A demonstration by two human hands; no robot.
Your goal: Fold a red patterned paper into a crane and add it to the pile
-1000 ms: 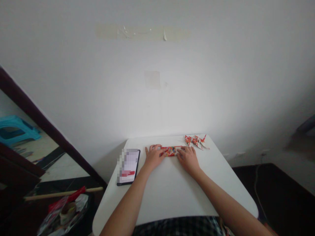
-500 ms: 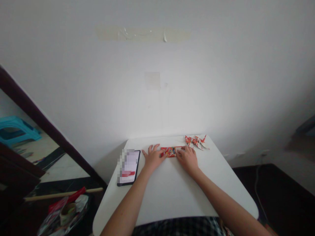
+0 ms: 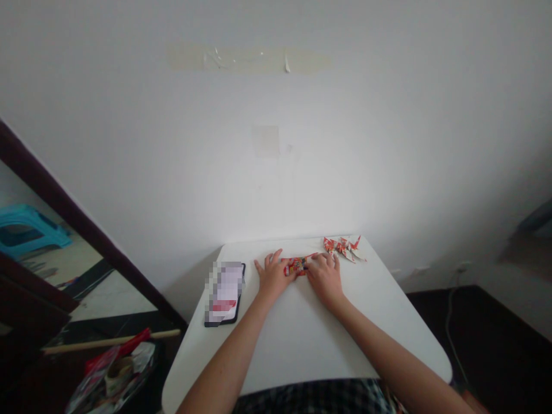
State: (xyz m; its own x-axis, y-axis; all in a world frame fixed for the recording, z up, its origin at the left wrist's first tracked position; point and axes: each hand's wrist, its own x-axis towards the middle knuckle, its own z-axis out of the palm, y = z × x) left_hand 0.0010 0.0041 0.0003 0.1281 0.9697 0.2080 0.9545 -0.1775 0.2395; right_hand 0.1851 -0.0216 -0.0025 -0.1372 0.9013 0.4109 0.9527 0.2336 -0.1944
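A small folded strip of red printed paper (image 3: 295,265) lies flat near the far side of the white table. My left hand (image 3: 273,280) has its thumb on the strip's left end, pinning it, while the other fingers fan out beyond it. On the right end, my right hand (image 3: 326,279) grips the paper with bent fingers, which hide part of that end. Just past my right hand sit several pointed folded-paper pieces (image 3: 342,248) in red and white, touching one another. A phone (image 3: 226,293) with a blurred screen rests left of my left hand.
The white table (image 3: 302,351) stands against a plain wall (image 3: 366,144) with old tape (image 3: 245,60) on it. A dark-framed mirror (image 3: 81,198) leans at the left. Below it are a stick (image 3: 164,334) and a bag of odds and ends (image 3: 116,376).
My left hand has slid slightly right along the strip, and my right hand has shifted a little left. Less of the paper shows between them, and its right part looks slightly lifted.
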